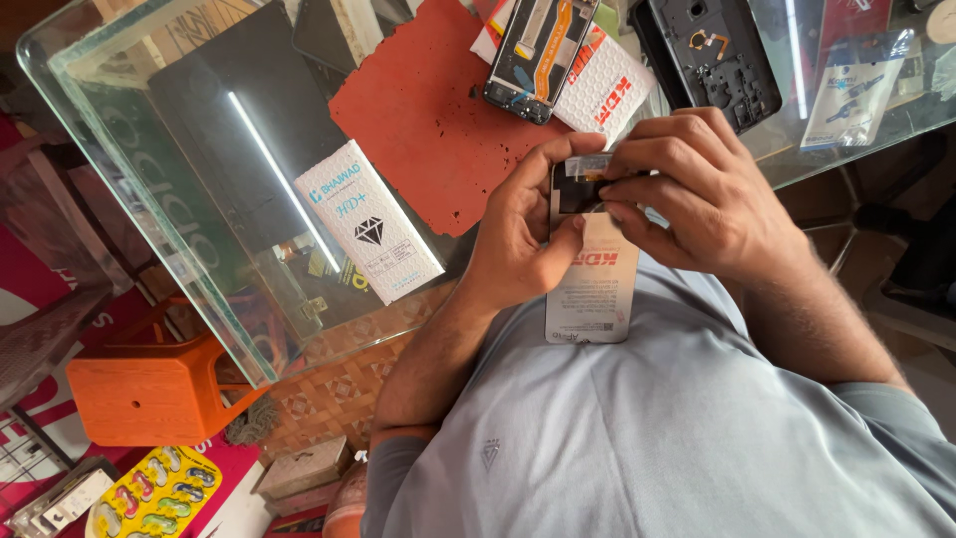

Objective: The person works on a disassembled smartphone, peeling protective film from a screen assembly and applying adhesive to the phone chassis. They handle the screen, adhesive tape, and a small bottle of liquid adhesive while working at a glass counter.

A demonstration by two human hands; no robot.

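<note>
Near to far, all placed against the glass worktop.

Closest: my grey shirt, then both hands raised off the worktop edge, over my chest. Left hand clenched around the top of a slim white phone-screen part, thumb across its front, so the panel hangs steady with its long end pointing toward me. Right hand pinches the small dark flex piece at the part's upper end; fingers closed on it, held close for a clear look.

On the worktop, nearest its front edge: white flat box. Further in: red mat. Beyond it an opened phone frame, and a black back housing at the far right.

Below the worktop's left side: orange stool.
</note>
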